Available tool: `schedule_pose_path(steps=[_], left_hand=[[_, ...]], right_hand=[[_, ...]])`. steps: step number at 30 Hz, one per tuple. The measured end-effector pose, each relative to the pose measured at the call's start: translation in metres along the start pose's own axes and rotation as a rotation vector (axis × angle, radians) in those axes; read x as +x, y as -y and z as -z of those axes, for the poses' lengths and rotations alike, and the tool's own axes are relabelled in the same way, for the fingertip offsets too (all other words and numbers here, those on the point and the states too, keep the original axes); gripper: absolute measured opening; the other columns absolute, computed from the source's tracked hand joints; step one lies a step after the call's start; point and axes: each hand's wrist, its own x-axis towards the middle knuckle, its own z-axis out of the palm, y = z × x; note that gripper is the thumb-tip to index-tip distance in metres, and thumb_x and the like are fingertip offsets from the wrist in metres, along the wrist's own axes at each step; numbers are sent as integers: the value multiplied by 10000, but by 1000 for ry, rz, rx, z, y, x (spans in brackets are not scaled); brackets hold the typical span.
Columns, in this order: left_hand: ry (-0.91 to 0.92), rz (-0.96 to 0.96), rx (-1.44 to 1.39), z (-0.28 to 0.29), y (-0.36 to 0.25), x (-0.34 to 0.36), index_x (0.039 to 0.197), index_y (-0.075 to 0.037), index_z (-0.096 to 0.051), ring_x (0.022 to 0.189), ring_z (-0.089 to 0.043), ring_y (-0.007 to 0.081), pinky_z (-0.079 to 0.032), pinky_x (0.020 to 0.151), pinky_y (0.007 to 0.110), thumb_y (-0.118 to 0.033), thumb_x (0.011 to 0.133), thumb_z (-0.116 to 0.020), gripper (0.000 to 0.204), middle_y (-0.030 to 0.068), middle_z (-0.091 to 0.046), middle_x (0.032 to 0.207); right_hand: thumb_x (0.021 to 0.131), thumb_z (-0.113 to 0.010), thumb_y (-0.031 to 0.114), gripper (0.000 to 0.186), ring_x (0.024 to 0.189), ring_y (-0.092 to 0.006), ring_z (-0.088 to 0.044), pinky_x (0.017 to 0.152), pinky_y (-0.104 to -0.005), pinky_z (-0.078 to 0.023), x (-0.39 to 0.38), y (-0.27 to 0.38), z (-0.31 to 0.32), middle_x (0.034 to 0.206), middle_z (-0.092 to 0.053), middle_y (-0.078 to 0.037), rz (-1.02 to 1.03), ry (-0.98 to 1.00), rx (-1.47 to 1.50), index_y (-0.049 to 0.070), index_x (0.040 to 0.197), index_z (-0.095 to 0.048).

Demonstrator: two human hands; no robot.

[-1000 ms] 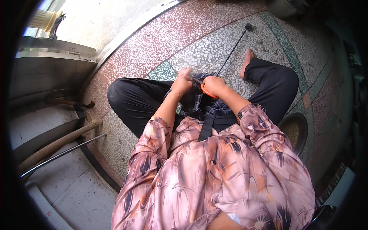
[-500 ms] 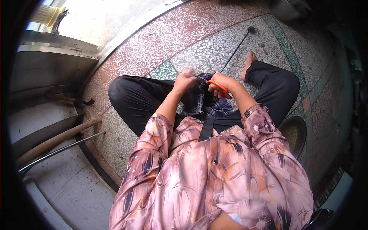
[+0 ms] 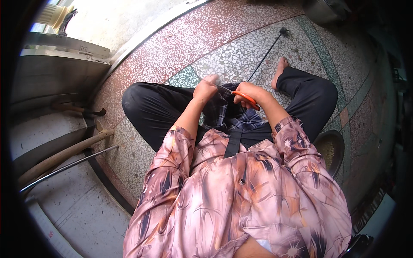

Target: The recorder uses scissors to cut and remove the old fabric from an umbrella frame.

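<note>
My right hand is closed around orange-handled scissors, whose metal blades point up-left toward my left hand. My left hand is closed, fingertips pinched near the blade end on something thin that I cannot make out. Both hands are above a dark plaid cloth between my bent legs. A long black rod lies beyond the cloth, running out to a small dark head. My bare foot rests on the floor to the right of it.
At left are dark metal panels, an axe-like tool, a wooden pole and a metal rod. A round pan is beside my right thigh. A metal container stands at top right on the speckled floor.
Compared with a second ago, my right hand and the scissors have shifted slightly right and turned, showing more of the orange handle. In the last half second, my left hand moved slightly up-left.
</note>
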Motion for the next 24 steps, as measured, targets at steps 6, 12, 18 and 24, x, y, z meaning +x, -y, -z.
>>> schedule_pose_path(steps=[6,12,18,24], left_hand=[[-6,105,125,7,-21,-10,1168,-234,-563,1053,-570,290,-461,877,369,-123,772,-490,418,43,-543,1246],[10,129,38,-7,10,7,1174,-244,-580,1092,-560,272,-443,914,343,-129,776,-491,423,44,-530,1287],[20,114,-16,1,0,-2,1190,-260,-576,1073,-571,275,-445,909,343,-153,776,-501,434,55,-562,1241],[45,141,35,2,6,1,1189,-248,-559,1036,-583,288,-454,892,355,-154,789,-488,417,58,-547,1251]], right_hand=[[714,-636,102,143,472,-216,-613,441,-327,-491,-12,5,-1,627,-642,-139,7,-6,-31,-37,736,-659],[717,-614,89,106,444,-181,-580,422,-300,-472,-12,6,-9,572,-601,-101,83,-55,-89,-6,754,-641],[707,-616,91,106,436,-183,-576,417,-299,-465,-9,7,-13,558,-596,-93,110,-65,-71,-5,743,-640],[687,-616,92,96,434,-174,-573,419,-299,-458,-3,7,-16,542,-590,-84,111,-99,-121,10,727,-645]])
